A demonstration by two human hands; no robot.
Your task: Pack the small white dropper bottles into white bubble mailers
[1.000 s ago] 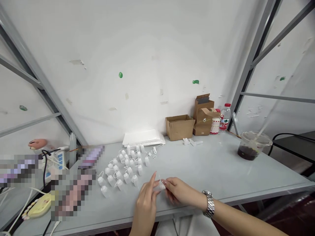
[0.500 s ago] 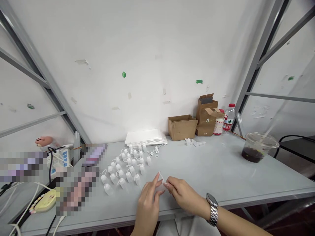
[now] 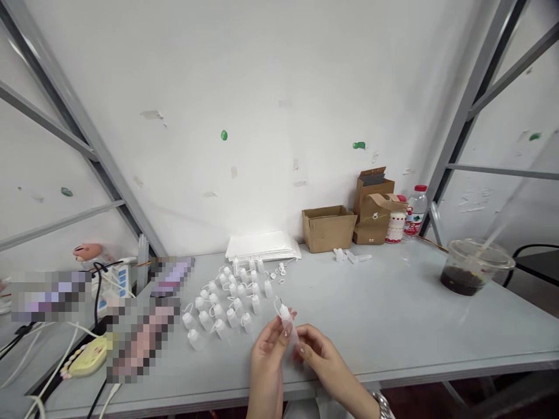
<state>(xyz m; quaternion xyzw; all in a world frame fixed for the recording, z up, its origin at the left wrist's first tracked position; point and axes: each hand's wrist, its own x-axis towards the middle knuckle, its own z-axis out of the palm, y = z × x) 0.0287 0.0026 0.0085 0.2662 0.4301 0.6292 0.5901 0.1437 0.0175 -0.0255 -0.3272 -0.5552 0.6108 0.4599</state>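
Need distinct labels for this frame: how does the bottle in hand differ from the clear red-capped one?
Pose: the held bottle is tilted in the left hand; the clear bottle stands upright on the table.
Look: the held bottle is frosted with a white top; the clear bottle is transparent, labelled, red-capped.
Size: the held bottle is smaller, though nearer the camera, than the clear bottle.
Shared: both point top end up.

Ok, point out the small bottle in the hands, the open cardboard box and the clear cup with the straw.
Small bottle (image 3: pixel 285 312): head view, on its white cap.
Cardboard box (image 3: pixel 328 234): head view, on its front wall.
Clear cup (image 3: pixel 456 261): head view, on its upper side wall.
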